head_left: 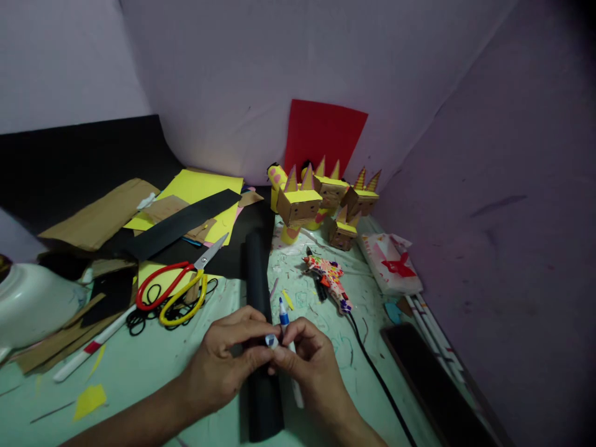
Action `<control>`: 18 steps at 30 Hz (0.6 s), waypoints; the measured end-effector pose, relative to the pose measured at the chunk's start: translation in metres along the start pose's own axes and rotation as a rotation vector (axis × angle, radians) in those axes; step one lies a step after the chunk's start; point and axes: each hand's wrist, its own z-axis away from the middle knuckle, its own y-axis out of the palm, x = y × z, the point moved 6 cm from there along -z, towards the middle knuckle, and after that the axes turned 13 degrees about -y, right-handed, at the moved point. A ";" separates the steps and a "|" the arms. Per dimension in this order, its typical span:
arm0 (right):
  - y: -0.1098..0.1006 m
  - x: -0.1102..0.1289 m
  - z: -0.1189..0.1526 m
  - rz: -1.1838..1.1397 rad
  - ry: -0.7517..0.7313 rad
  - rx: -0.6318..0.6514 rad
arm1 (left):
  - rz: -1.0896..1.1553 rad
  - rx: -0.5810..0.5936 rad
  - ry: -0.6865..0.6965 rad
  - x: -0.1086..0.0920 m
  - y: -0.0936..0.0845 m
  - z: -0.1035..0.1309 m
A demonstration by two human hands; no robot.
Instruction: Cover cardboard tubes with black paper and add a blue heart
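Note:
My left hand (228, 354) pinches a small white and blue piece (272, 341) between thumb and forefinger. From the other side my right hand (313, 357) touches the same piece with its fingertips and also holds a white marker with a blue band and tip (284, 316). The marker slants down through the right fingers. Beneath both hands lies a rolled tube of black paper (261, 285), running front to back on the pale green table cover (186, 379). What the small piece is, I cannot make out.
Red and yellow scissors (200, 264) lie left of the tube, near paper scraps. A patterned glue gun (328, 276) trails a black cord to the right. Cardboard figures with pointed horns (300, 208) stand behind. A dark phone-like slab (433, 379) lies at right, a white pot (37, 304) at left.

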 end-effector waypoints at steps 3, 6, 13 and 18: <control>-0.003 0.000 0.001 0.049 -0.003 0.004 | -0.010 -0.005 0.032 -0.003 -0.002 0.002; -0.011 0.013 0.000 0.284 -0.187 -0.026 | -0.019 -0.041 0.048 -0.004 -0.007 0.005; -0.004 0.040 0.013 0.674 -0.675 0.016 | -0.272 -0.043 0.156 -0.008 -0.003 0.009; 0.002 0.040 0.015 0.785 -0.771 0.110 | -0.349 -0.010 0.194 -0.009 0.002 0.009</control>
